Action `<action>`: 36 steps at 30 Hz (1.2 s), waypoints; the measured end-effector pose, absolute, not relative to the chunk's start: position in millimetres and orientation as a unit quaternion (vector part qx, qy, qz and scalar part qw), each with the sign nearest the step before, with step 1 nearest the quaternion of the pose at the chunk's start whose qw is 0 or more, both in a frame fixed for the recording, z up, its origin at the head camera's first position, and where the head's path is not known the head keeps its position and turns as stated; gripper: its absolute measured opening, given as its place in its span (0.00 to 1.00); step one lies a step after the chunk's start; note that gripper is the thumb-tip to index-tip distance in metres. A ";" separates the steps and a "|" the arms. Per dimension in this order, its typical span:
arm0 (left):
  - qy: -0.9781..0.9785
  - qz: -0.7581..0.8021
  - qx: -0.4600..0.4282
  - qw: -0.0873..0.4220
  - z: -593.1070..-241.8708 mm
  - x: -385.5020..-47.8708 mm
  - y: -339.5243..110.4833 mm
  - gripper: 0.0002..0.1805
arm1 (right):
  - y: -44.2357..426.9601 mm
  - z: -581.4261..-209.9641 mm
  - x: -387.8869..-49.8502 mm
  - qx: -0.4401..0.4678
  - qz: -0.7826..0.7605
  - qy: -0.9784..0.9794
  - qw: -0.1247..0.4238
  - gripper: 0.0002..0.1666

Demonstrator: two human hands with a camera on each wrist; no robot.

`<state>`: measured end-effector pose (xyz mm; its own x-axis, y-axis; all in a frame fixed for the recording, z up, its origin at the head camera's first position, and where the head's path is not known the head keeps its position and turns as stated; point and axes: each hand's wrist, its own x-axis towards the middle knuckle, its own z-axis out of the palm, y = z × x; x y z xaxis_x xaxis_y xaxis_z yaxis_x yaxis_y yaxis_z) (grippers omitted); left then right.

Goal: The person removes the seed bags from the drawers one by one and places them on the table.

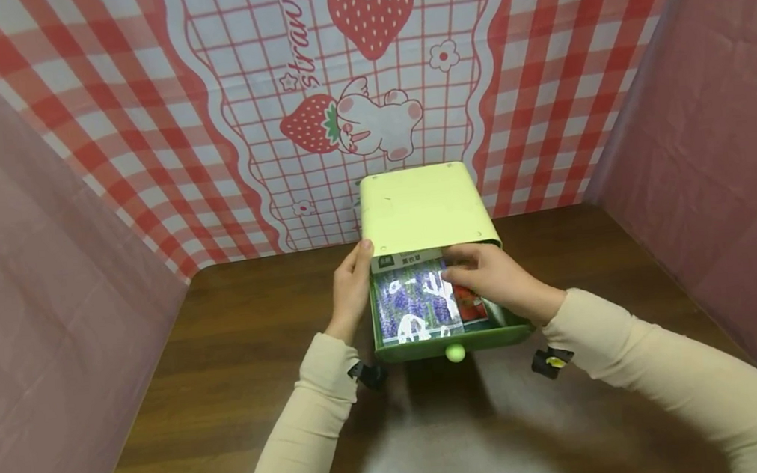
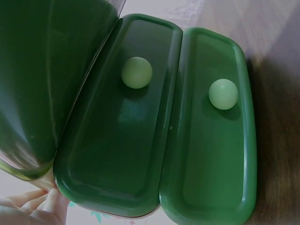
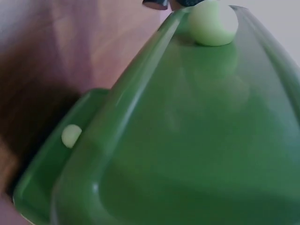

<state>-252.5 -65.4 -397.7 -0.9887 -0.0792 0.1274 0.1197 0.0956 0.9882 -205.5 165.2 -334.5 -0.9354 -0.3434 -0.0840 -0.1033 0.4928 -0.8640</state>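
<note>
A small cabinet with a pale yellow-green top (image 1: 425, 206) stands against the back cloth, its upper drawer (image 1: 422, 350) pulled out. Inside the drawer lie a shiny packet with a lavender picture (image 1: 411, 305) and, to its right, a red-pictured packet (image 1: 468, 304). My left hand (image 1: 352, 287) rests against the cabinet's left side, thumb near the top's front corner; in the left wrist view its fingers (image 2: 35, 206) touch the side. My right hand (image 1: 493, 275) reaches into the drawer, thumb and fingertips slightly apart at the lavender packet's right edge. The right wrist view shows the drawer front (image 3: 201, 126).
Two lower green drawer fronts with round knobs (image 2: 137, 72) (image 2: 223, 94) show in the left wrist view. The cabinet stands on a brown wooden table (image 1: 247, 353). Behind it hangs a red checked strawberry cloth (image 1: 376, 56); pink cloths hang at both sides.
</note>
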 end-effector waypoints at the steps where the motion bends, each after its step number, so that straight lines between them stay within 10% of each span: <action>1: -0.736 -0.673 -0.014 0.074 -397.5 -252.3 -65.4 0.34 | 165.3 -334.1 -205.9 -0.124 -0.498 0.849 0.130 0.35; 12: -0.736 -0.673 -0.011 0.076 -398.0 -250.7 -65.0 0.33 | 166.6 -336.6 -212.2 -0.059 -0.569 0.794 0.207 0.32; 25: -0.733 -0.676 -0.010 0.074 -398.0 -251.2 -64.2 0.34 | 161.6 -342.8 -210.5 -0.080 -0.534 0.810 0.231 0.07; 36: -0.731 -0.678 -0.014 0.072 -399.3 -251.2 -65.2 0.33 | 159.2 -342.0 -208.3 -0.098 -0.505 0.829 0.218 0.20</action>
